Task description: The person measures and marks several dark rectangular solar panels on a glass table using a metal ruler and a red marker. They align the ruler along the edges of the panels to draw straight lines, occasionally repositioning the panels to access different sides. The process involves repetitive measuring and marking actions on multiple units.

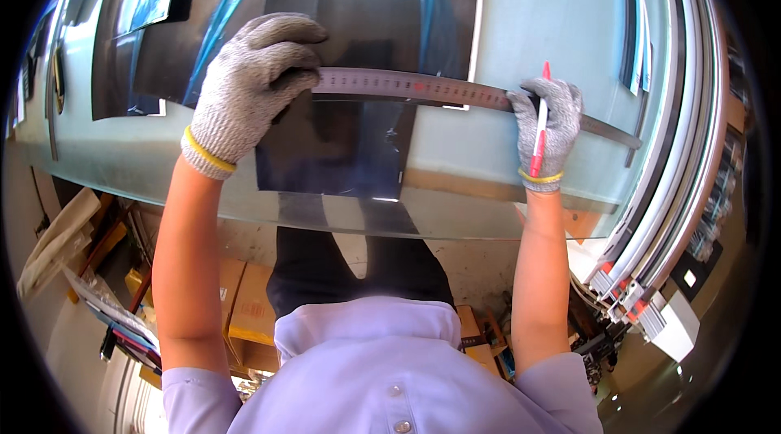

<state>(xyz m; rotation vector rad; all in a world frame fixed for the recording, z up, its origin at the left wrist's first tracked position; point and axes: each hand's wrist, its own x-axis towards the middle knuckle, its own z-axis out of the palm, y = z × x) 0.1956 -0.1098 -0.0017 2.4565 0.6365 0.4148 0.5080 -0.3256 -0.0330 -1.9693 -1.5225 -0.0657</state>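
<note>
A long steel ruler spans the space between my hands, above dark glossy sheets. My left hand, in a grey knit glove with a yellow cuff, is closed on its left end; the fingertips are partly hidden. Further along to the right, my gloved right hand grips the ruler, whose far end sticks out beyond it. A white and red marker is also held in that hand, its red end pointing away from me. Below the ruler lies a small dark sheet, near the front edge of the glass tabletop.
Larger dark sheets with blue film cover the tabletop's far middle and left. Pale metal rails run along the right side. Beneath the table are cardboard boxes, with a stack of flat items at lower left.
</note>
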